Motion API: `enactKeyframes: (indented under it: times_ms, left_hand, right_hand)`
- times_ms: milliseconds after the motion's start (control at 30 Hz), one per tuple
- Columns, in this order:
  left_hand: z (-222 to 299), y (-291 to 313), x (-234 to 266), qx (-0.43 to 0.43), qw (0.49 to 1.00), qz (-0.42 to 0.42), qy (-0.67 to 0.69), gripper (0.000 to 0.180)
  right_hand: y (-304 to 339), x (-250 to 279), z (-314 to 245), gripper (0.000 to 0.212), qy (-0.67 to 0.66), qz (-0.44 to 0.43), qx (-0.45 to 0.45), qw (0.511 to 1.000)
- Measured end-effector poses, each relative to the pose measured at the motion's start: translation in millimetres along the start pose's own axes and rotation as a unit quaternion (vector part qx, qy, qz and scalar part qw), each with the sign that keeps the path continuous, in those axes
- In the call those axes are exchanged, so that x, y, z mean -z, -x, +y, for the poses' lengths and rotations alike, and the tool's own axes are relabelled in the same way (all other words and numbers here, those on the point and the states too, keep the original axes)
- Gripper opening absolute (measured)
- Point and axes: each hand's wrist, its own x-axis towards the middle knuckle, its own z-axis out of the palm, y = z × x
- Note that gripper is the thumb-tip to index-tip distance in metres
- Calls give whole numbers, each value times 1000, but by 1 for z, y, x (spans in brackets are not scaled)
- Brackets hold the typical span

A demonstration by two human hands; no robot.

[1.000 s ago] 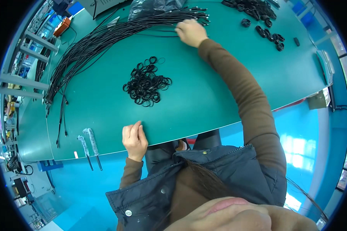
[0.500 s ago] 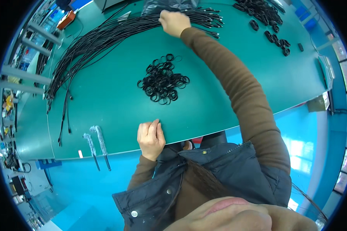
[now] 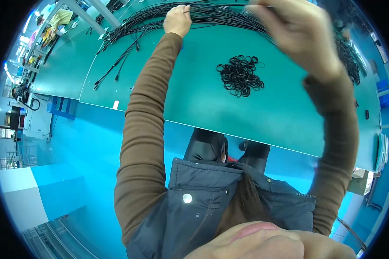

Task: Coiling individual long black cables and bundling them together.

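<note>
A long bundle of thin black cables (image 3: 224, 18) lies along the far side of the green table. My left hand (image 3: 177, 20) is over the bundle's left part, its fingers closed around a single black cable (image 3: 218, 5). That cable stretches across to my right hand (image 3: 300, 36), which is raised at the upper right and blurred. Its thumb and fingers pinch the cable near one end. Between my arms, a loose pile of black rings (image 3: 240, 75) rests on the table, touched by neither hand.
More small black pieces (image 3: 348, 56) are heaped at the right, partly behind my right arm. A single black piece (image 3: 367, 114) lies near the right edge. The green table (image 3: 194, 95) has its front edge just before my body. A small pale tag (image 3: 116, 105) sits by that edge.
My left hand has gone from the table's front edge up to the cables and grips one. My right hand has moved right, drawing the cable along. The view has shifted.
</note>
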Motion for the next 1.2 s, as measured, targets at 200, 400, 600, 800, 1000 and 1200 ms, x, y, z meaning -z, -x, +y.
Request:
enactKeyframes:
  times_ms: [200, 400, 600, 800, 1000, 1200]
  left_hand:
    - [-34, -20, 2, -54, 979, -36, -193, 21]
    - [-57, -56, -15, 47, 947, -91, -303, 24]
    - [-52, -96, 12, -71, 938, -50, -335, 29]
    - [61, -31, 69, -198, 911, -334, -141, 40]
    - [166, 82, 112, 90, 652, -697, 284, 43]
    - [228, 165, 117, 259, 402, -609, 633, 38]
  right_hand:
    - [104, 115, 28, 16, 38, 29, -139, 989]
    - [196, 176, 60, 21, 109, 263, -459, 841]
    - [372, 210, 163, 20, 279, 93, -451, 843]
    - [459, 150, 211, 33, 383, -178, -646, 636]
    - [292, 21, 130, 46, 95, 12, -345, 934]
    - [191, -49, 8, 35, 47, 12, -120, 992]
